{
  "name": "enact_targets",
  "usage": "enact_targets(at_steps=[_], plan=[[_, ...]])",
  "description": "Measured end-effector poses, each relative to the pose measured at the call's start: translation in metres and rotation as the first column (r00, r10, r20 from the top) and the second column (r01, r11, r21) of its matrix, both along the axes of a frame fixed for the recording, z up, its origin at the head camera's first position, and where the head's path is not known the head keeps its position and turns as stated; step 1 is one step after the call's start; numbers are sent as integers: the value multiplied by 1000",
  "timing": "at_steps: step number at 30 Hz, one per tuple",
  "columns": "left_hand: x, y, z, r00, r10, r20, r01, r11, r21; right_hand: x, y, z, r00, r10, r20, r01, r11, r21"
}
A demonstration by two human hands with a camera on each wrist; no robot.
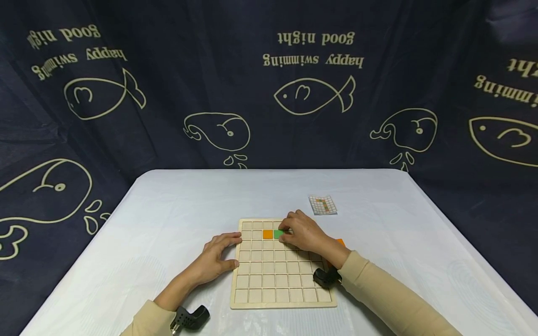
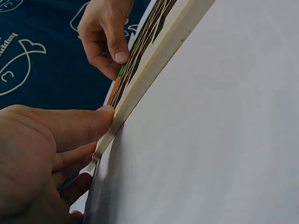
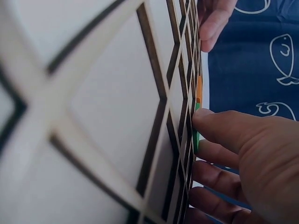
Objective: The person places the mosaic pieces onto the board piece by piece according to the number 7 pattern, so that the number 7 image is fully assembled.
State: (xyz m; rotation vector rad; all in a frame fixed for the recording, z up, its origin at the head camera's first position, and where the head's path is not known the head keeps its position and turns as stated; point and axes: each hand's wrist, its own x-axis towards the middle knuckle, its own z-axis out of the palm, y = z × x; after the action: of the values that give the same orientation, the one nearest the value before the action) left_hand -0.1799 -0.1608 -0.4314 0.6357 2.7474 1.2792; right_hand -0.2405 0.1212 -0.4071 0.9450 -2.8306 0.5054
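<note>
A pale wooden grid board [image 1: 256,303] lies flat on the table. An orange square tile [image 1: 268,234] and a green square tile [image 1: 278,234] sit side by side in its second row from the far edge. My left hand [image 1: 214,259] rests against the board's left edge, thumb and fingertips touching the rim with the fingers fairly straight. Over the far part of the board, my right hand [image 1: 306,233] has its thumb and curled fingers at the green tile. In the right wrist view the thumb touches that green tile [image 3: 196,126]. My right hand and forearm hide some cells.
A small paper card [image 1: 322,205] with a printed coloured grid pattern lies beyond the board's far right corner. More orange [image 1: 340,242] shows beside the board, partly behind my right wrist. Dark printed curtains [image 1: 269,140] hang behind the white table [image 1: 189,200].
</note>
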Motion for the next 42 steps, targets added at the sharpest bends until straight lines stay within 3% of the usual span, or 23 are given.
enact_targets(at_steps=[16,37,42], plan=[[0,0,0,1000,6,11,-6,1000,-3,8,4,12,999,-48,-1,48,999,-20],[-1,-1,-2,1000,-4,4,4,1000,3,33,38,26,992,-88,-88,81,993,-81],[0,-1,-2,1000,-12,-7,12,1000,6,37,46,26,992,-106,-73,99,991,-93]])
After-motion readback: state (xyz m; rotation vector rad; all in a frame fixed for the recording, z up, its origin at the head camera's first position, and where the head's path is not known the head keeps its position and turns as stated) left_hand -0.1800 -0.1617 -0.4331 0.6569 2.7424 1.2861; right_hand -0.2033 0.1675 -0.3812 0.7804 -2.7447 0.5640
